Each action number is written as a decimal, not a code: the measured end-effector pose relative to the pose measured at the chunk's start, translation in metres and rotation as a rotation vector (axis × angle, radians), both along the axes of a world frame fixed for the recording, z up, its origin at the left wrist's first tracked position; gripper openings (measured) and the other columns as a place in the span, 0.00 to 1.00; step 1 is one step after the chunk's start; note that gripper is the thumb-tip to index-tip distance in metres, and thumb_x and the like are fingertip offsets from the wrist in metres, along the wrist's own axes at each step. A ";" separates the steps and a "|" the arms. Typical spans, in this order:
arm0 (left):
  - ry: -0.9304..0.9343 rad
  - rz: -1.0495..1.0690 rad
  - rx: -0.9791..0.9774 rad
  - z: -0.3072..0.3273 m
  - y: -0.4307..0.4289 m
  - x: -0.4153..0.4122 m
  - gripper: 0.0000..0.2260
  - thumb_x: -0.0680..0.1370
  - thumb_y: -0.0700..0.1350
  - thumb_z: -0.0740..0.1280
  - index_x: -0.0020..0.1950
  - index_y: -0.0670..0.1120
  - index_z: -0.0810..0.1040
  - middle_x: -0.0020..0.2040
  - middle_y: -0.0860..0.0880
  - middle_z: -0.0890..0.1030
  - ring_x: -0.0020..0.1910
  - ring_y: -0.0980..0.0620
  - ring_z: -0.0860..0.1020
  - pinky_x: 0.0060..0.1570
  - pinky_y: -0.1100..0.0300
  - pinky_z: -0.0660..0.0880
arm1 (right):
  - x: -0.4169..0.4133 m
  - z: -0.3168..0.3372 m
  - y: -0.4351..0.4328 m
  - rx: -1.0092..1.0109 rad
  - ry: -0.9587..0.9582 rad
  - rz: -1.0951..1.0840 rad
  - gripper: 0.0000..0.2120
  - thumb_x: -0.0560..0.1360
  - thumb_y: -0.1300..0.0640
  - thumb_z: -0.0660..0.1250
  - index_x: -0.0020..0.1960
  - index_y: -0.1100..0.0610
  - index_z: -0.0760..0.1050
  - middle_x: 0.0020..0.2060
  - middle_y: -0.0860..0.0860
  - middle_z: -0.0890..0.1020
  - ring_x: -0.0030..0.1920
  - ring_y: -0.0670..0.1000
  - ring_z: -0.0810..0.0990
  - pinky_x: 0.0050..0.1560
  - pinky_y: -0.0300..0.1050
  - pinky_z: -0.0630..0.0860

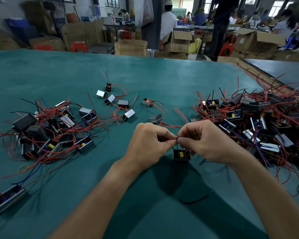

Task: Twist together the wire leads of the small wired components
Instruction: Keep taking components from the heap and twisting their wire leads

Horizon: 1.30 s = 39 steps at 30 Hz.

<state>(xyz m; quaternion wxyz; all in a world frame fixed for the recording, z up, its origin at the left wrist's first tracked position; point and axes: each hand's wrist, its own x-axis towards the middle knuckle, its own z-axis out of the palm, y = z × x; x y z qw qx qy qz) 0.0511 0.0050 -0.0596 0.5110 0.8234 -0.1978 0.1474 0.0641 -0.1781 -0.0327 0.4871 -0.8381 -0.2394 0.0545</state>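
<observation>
Just between both hands [146, 144] [206, 142], red leads [173, 138]

Most of the wire leads [175, 138] are covered. Only a short red stretch shows between the pinching fingertips of the left hand [148, 144] and right hand [209, 142], so how far they're twisted can't be told. Just below, the component [181, 155] has its top edge and right side hidden behind fingers; resting on the table or hanging, unclear. Both forearms are cut by the bottom edge. At frame right the right pile [266, 118] runs off the edge, units buried under wires, count unreadable. Wires of the left pile [47, 128] leave the left edge. The lower-left unit [9, 198] is clipped by the left edge. The dark strip [193, 200] in shadow, lower centre: wire or band, can't tell. The background people [168, 23] along the top are blurred.
</observation>
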 end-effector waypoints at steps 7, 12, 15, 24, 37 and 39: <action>0.258 -0.084 -0.148 0.007 0.004 0.003 0.05 0.70 0.34 0.76 0.37 0.42 0.85 0.30 0.48 0.82 0.28 0.54 0.77 0.32 0.59 0.75 | -0.003 -0.001 0.004 -0.106 -0.116 -0.002 0.09 0.76 0.63 0.68 0.39 0.53 0.77 0.27 0.43 0.78 0.29 0.43 0.73 0.32 0.42 0.71; 0.026 0.007 0.012 0.003 0.003 0.000 0.02 0.70 0.37 0.75 0.39 0.43 0.86 0.33 0.50 0.85 0.32 0.61 0.78 0.34 0.59 0.78 | -0.003 0.002 0.003 -0.021 -0.038 0.016 0.07 0.74 0.60 0.73 0.38 0.57 0.78 0.28 0.46 0.79 0.29 0.43 0.75 0.32 0.41 0.74; 0.011 -0.011 0.046 0.005 0.002 -0.003 0.01 0.71 0.38 0.75 0.40 0.43 0.86 0.34 0.51 0.85 0.32 0.61 0.78 0.34 0.61 0.77 | -0.003 0.001 0.002 -0.030 -0.046 0.014 0.09 0.74 0.61 0.72 0.37 0.55 0.77 0.25 0.45 0.77 0.27 0.43 0.72 0.30 0.40 0.72; 0.436 -0.122 -0.232 0.013 0.002 -0.001 0.03 0.73 0.29 0.70 0.43 0.34 0.83 0.35 0.41 0.83 0.30 0.49 0.78 0.35 0.59 0.78 | -0.002 0.000 0.001 -0.124 -0.212 -0.025 0.08 0.75 0.64 0.70 0.38 0.56 0.76 0.28 0.44 0.77 0.29 0.41 0.72 0.32 0.36 0.69; 0.219 0.062 -0.124 0.008 -0.001 -0.001 0.03 0.71 0.35 0.73 0.38 0.41 0.85 0.30 0.44 0.83 0.29 0.53 0.77 0.33 0.53 0.78 | -0.003 0.007 0.004 0.071 0.056 -0.093 0.08 0.77 0.66 0.67 0.40 0.61 0.81 0.30 0.50 0.82 0.30 0.47 0.76 0.29 0.39 0.75; 0.152 0.060 -0.131 0.006 -0.003 -0.002 0.03 0.71 0.36 0.74 0.38 0.42 0.86 0.29 0.47 0.82 0.28 0.55 0.75 0.32 0.55 0.76 | -0.002 0.008 -0.001 0.169 0.194 -0.084 0.08 0.76 0.68 0.67 0.40 0.61 0.81 0.30 0.52 0.82 0.30 0.47 0.76 0.29 0.39 0.75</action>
